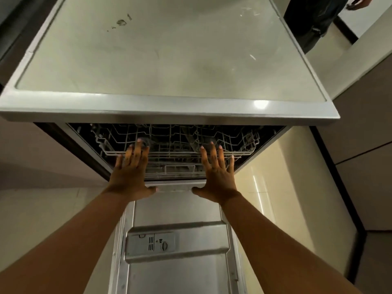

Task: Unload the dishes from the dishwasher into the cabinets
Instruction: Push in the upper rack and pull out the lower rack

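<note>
The dishwasher stands open below me, its steel door (176,211) folded down flat toward me. Inside the dark opening sits the upper wire rack (174,153), pushed in under the dishwasher's top; I make out no dishes in it. My left hand (132,172) lies on the rack's front rail at the left with straight, spread fingers. My right hand (216,174) lies on the same rail at the right, fingers also straight and spread. A lower rack (180,169) shows faintly between my hands.
The dishwasher's flat grey top (165,60) fills the upper view, with a few smudges. A detergent dispenser (151,244) sits in the door's inner face. A person in dark trousers (311,20) stands at the far right. Beige floor tiles and brown cabinet fronts (364,128) flank the machine.
</note>
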{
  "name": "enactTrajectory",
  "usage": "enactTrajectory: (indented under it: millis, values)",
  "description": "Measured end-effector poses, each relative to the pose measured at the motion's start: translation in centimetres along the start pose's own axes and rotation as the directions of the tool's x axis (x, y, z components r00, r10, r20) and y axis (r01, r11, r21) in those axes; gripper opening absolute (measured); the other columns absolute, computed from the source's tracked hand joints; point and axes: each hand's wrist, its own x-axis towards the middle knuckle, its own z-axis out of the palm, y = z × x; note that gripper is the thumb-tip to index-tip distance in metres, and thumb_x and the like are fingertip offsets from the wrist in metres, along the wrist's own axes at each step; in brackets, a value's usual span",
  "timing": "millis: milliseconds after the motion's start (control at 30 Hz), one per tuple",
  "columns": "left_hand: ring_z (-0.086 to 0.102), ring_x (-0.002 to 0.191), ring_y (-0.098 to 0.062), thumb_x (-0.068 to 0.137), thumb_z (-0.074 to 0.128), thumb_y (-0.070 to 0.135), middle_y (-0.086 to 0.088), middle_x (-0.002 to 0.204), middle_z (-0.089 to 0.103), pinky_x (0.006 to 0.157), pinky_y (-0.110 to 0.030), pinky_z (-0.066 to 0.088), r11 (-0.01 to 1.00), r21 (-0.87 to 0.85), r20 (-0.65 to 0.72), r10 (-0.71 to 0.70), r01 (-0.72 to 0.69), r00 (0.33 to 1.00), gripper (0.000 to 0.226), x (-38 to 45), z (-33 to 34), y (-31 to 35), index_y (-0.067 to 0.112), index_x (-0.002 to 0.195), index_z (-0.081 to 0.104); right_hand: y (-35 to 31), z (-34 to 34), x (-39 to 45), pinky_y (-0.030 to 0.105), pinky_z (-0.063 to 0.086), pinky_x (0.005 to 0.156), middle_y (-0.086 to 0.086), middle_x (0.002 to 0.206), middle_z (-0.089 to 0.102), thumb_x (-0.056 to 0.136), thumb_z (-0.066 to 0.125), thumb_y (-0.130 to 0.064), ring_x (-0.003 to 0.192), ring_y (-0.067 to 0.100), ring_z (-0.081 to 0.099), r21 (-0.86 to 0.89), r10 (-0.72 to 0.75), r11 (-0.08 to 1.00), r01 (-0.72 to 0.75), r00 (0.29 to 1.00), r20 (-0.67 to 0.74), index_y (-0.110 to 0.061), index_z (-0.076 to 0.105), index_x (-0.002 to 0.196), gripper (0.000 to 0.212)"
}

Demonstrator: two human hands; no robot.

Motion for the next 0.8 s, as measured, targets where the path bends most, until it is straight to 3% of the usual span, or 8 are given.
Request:
enactTrajectory:
  millis: [200, 367, 533, 800]
  values:
    - [-0.003, 0.151, -0.034, 0.057, 0.051, 0.083, -0.009, 0.163, -0.016, 0.117, -0.059, 0.014, 0.997, 0.059, -0.032, 0.044, -0.042, 0.999, 0.132, 0.00, 0.60, -0.96, 0.018, 0.156, -0.005, 0.34, 0.88, 0.26, 0.064, -0.002, 0.119, 0.004, 0.162, -0.030, 0.069, 0.066, -0.074, 0.148, 0.029, -0.028, -0.004, -0.012, 1.000, 0.012, 0.999, -0.039, -0.031, -0.023, 0.154, 0.130]
    - [-0.020, 0.149, -0.031, 0.064, 0.051, 0.086, -0.005, 0.158, -0.033, 0.119, -0.059, 0.007, 0.999, 0.036, 0.003, 0.019, -0.019, 1.000, 0.132, 0.05, 0.57, -0.75, 0.021, 0.152, -0.022, 0.20, 1.11, 0.30, 0.064, -0.001, 0.119, 0.004, 0.163, -0.028, 0.068, 0.067, -0.073, 0.149, 0.029, -0.027, 0.019, 0.000, 1.000, 0.001, 0.999, -0.055, -0.030, -0.020, 0.155, 0.131]
    - [-0.022, 0.148, -0.027, 0.065, 0.055, 0.085, -0.001, 0.152, -0.044, 0.120, -0.056, 0.007, 1.000, 0.018, 0.055, -0.024, 0.023, 0.998, 0.133, 0.11, 0.07, -0.31, 0.025, 0.145, -0.034, -0.18, 1.20, 0.45, 0.064, -0.001, 0.119, 0.005, 0.162, -0.029, 0.067, 0.066, -0.075, 0.149, 0.030, -0.027, 0.025, 0.018, 1.000, -0.017, 0.998, -0.052, -0.030, -0.020, 0.156, 0.132]
    - [-0.021, 0.149, -0.029, 0.063, 0.056, 0.086, -0.002, 0.153, -0.043, 0.118, -0.057, 0.011, 0.999, 0.012, 0.069, -0.041, 0.041, 0.997, 0.135, 0.23, -0.18, -0.09, 0.024, 0.149, -0.027, -0.10, 1.05, 0.44, 0.064, -0.001, 0.119, 0.004, 0.162, -0.031, 0.069, 0.067, -0.074, 0.148, 0.029, -0.030, 0.036, 0.006, 0.999, -0.004, 0.999, -0.040, -0.031, -0.023, 0.154, 0.131]
